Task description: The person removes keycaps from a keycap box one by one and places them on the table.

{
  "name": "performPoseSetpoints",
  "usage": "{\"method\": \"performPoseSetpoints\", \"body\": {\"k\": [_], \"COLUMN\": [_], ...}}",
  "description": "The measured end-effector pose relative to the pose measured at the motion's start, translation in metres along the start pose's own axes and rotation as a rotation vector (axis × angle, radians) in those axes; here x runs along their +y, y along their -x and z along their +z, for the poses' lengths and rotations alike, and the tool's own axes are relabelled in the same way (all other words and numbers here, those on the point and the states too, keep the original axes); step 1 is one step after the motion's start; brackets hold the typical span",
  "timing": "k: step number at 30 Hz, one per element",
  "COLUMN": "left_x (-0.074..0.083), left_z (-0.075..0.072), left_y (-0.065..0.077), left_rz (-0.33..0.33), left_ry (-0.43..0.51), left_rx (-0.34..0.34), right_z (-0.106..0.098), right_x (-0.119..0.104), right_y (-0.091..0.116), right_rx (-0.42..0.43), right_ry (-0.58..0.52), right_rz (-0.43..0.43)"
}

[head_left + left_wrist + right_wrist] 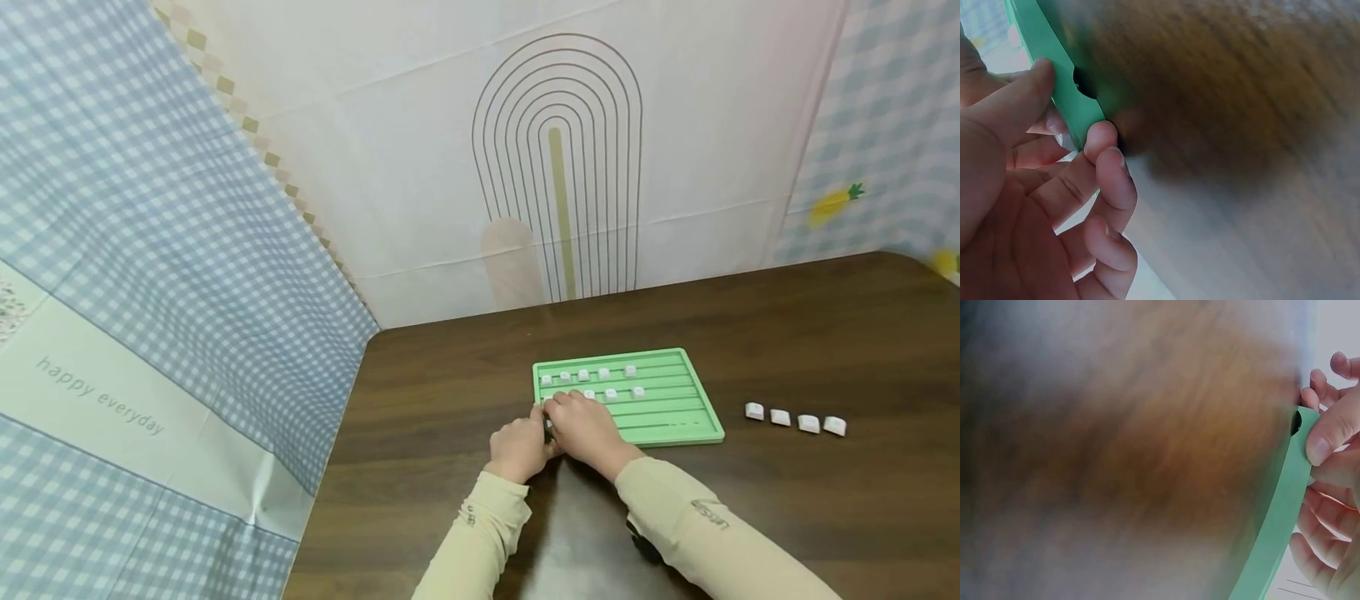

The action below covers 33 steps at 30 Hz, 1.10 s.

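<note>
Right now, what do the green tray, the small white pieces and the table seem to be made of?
The green tray looks like matte plastic: even colour, clean edges.
The small white pieces are probably plastic too, smooth, with soft shading.
The table appears wood or wood-look laminate, slightly glossy: brown grain and a pale reflection show.

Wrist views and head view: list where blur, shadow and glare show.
Right wrist: table badly blurred, right hand and the edge of the green tray clearer; left wrist: table soft too, a dark patch beside the tray, left hand fairly sharp; head: pale glare on the table between the sleeves, small white pieces distinct, any markings too small to read.
</note>
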State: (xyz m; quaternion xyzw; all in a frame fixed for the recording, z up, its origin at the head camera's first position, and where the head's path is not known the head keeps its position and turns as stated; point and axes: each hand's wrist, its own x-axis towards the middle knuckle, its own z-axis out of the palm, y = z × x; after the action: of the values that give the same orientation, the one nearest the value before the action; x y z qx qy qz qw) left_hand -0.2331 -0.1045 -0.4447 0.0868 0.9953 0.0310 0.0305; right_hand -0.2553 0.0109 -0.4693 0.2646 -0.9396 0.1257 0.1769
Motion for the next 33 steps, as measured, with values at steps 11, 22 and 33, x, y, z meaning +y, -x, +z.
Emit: {"method": "performPoseSetpoints", "body": {"k": [11,22,33], "left_x": [-0.002,-0.005,0.001], "left_z": [-0.002,-0.003,0.0], "left_y": [-0.005,0.0,0.0], "left_rz": [-0.022,-0.025,-0.006], "left_ry": [0.017,0.027,0.066], "left_rx": [-0.034,-0.041,-0.037], "right_z": [-0.056,-0.085,-0.085], "right_x": [0.051,0.161,0.157], "right_y": [0.002,0.088,0.082], "right_rx": [-0.103,-0.142,-0.177], "right_ry": [-0.127,0.012,0.014], "right_rz": [0.157,0.337,0.333]}}
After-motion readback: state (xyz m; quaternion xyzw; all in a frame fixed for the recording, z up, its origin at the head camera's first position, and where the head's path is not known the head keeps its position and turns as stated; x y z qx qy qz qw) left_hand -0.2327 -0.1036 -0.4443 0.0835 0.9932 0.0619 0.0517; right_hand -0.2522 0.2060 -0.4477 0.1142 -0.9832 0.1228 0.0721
